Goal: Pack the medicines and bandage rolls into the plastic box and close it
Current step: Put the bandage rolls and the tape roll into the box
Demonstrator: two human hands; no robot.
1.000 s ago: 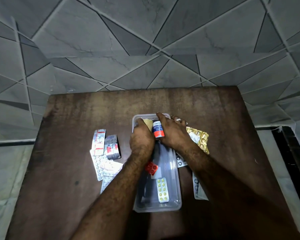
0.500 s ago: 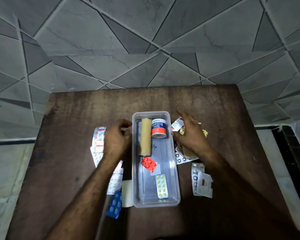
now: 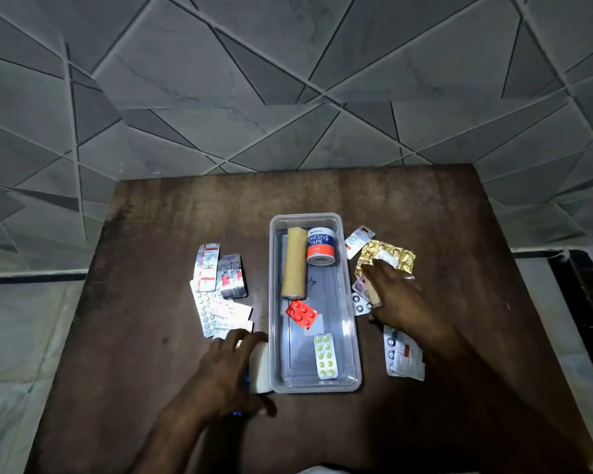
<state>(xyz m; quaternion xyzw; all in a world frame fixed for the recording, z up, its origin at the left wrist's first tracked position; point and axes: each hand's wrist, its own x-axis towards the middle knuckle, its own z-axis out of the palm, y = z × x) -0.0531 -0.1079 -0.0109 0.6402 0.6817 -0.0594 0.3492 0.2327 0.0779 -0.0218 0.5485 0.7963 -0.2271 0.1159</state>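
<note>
The clear plastic box (image 3: 352,302) stands open mid-table, no lid in view. Inside lie a tan bandage roll (image 3: 293,263), an adhesive tape roll (image 3: 320,246), a red blister (image 3: 301,313) and a yellow pill strip (image 3: 326,355). My left hand (image 3: 226,371) curls around a white bandage roll (image 3: 259,367) against the box's near-left wall; a blue strip beneath is mostly hidden. My right hand (image 3: 396,299) sits right of the box, thumb and fingers closed on a small tan roll (image 3: 373,290) among the strips.
Loose strips (image 3: 216,289) lie piled left of the box. On the right are a gold foil strip (image 3: 391,256), a small white strip (image 3: 358,241) and silver strips (image 3: 404,357). The brown table (image 3: 151,371) ends at a tiled wall behind.
Both hands have left the box, with the tan roll and the tape lying inside. My left hand moved toward me from the left pile onto the white roll. My right hand settled on the right pile.
</note>
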